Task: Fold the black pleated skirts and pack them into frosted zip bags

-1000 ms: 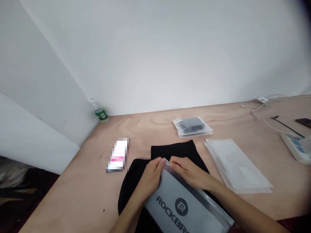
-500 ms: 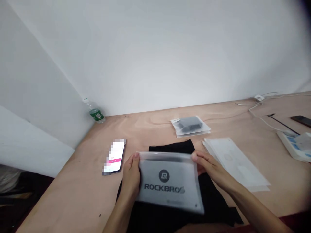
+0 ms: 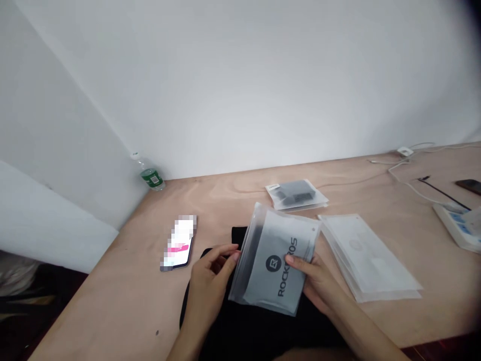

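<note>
A frosted zip bag (image 3: 259,286) printed ROCKBROS, with something dark inside, is held tilted on its side above the table. My right hand (image 3: 315,281) grips its printed end, thumb on the front and fingers behind. At the bag's zip edge, my left hand (image 3: 214,271) has its thumb and forefinger pinched together; the fingertips touch that edge. Beneath the bag lies a black cloth item (image 3: 233,331), partly hidden by the bag and my arms.
Behind is another filled frosted bag (image 3: 296,195). To the right lie flat frosted bags (image 3: 376,260), a power strip (image 3: 454,225), cables (image 3: 402,173) and a dark phone (image 3: 469,186). A lit phone (image 3: 179,243) and a water bottle (image 3: 152,175) stand left of centre.
The bag has turned about a quarter turn, its zip edge now facing left. My right hand has moved from its top corner to the printed face; my left hand pinches at the zip edge.
</note>
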`<state>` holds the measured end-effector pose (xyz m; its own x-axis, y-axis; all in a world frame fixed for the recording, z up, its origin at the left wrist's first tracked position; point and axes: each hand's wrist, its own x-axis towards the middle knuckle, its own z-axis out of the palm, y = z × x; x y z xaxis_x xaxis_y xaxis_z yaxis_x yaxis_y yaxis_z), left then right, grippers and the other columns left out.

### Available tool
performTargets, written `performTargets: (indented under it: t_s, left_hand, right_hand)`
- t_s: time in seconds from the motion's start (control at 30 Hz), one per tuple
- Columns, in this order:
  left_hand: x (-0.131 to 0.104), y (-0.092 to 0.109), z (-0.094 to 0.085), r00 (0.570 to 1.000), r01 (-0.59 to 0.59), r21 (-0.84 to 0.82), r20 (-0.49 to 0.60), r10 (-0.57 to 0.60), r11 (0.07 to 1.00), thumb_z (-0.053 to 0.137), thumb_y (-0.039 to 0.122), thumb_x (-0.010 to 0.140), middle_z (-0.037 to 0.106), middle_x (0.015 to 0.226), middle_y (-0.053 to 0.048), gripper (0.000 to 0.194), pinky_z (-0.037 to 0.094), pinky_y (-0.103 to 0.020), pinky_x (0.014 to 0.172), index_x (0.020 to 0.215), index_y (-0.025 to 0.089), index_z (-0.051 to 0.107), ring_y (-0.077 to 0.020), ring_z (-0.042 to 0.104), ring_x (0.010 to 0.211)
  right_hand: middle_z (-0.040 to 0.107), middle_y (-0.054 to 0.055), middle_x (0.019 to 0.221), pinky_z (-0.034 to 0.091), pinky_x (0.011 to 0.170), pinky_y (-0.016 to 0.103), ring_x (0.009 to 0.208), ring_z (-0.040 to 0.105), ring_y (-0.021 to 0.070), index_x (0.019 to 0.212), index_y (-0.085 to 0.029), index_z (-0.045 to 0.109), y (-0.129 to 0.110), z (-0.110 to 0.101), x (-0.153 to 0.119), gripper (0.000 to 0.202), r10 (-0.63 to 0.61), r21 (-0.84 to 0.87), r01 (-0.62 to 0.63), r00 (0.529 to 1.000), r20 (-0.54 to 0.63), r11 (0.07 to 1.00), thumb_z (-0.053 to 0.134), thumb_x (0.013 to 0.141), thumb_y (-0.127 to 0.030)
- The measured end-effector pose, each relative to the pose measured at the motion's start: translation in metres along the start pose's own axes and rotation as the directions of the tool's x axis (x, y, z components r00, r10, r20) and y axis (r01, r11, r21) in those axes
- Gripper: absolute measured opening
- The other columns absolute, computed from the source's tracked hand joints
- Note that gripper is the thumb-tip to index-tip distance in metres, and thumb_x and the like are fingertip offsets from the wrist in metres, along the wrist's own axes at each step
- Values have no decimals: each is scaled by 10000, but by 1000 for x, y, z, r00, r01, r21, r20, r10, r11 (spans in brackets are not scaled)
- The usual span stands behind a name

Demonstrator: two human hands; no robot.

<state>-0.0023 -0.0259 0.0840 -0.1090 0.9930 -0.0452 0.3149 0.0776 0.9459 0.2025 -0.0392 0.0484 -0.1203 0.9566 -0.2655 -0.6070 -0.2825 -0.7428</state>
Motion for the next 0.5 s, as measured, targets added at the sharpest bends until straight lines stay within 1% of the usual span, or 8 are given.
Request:
performTargets:
  t_s: [0.07, 0.13, 0.2, 0.27, 0.33, 0.37, 0.43, 0.5]
  left_hand:
    - [6, 8, -5, 984, 57, -58, 171, -46, 997, 654, 361, 714, 689, 870, -45, 305, 470, -277, 607, 969, 194, 673, -174, 602, 682]
    - [7, 14, -3, 950, 110, -142, 308, -62, 984, 672, 331, 701, 689, 949, -59, 349, 494, -303, 644, 1023, 198, 657, -190, 626, 722]
    - [5, 18, 2, 910, 154, -212, 411, -55, 965, 697, 280, 680, 691, 961, -60, 357, 508, -323, 692, 1025, 199, 656, -206, 641, 775]
    - [2, 20, 7, 875, 198, -242, 480, -60, 950, 710, 230, 661, 701, 886, -52, 333, 515, -321, 696, 988, 184, 669, -201, 647, 757]
    - [0, 20, 12, 860, 228, -236, 504, -81, 945, 703, 205, 663, 696, 777, -34, 273, 517, -295, 649, 933, 166, 682, -165, 636, 651]
    - [-1, 20, 14, 859, 237, -229, 503, -94, 944, 694, 207, 673, 684, 719, -20, 234, 508, -265, 589, 901, 160, 684, -134, 610, 571]
    - [0, 21, 16, 884, 220, -219, 456, -99, 951, 679, 226, 694, 644, 632, 14, 160, 426, -184, 435, 837, 153, 677, -63, 506, 414]
    - [1, 22, 15, 929, 174, -222, 360, -85, 959, 680, 243, 701, 612, 603, 41, 141, 304, -137, 343, 806, 153, 656, -10, 400, 328]
  right_hand:
    - [705, 55, 924, 473, 819, 385, 861, 640, 222, 950, -177, 645, -3, 2, -1, 269, 4, -40, -2, 999, 42, 999, 713, 692, -208]
    - [707, 47, 922, 477, 814, 375, 853, 642, 210, 966, -184, 645, -4, 4, -1, 291, 6, -64, -2, 998, 58, 998, 721, 685, -205]
    - [708, 41, 919, 485, 801, 352, 844, 644, 197, 964, -188, 648, -5, 6, 0, 299, 9, -92, -2, 997, 76, 996, 730, 678, -211]
    - [709, 39, 912, 497, 777, 332, 837, 646, 191, 950, -192, 655, -6, 6, 0, 270, 31, -116, -23, 997, 71, 993, 719, 697, -263]
    - [709, 45, 922, 498, 791, 331, 860, 646, 193, 944, -196, 659, -8, 5, 1, 257, 64, -101, -61, 998, 24, 993, 649, 759, -374]
    - [706, 50, 940, 494, 811, 336, 884, 643, 195, 957, -199, 657, -9, 4, 2, 288, 74, -81, -74, 997, 3, 994, 596, 790, -425]
    - [696, 58, 995, 479, 857, 342, 945, 628, 202, 1006, -206, 645, -11, 2, 2, 349, 54, -46, -55, 998, -19, 997, 516, 828, -477]
    - [686, 55, 1033, 479, 865, 338, 986, 614, 210, 1055, -219, 623, -17, -3, 4, 356, -5, -42, 2, 999, -53, 999, 520, 826, -472]
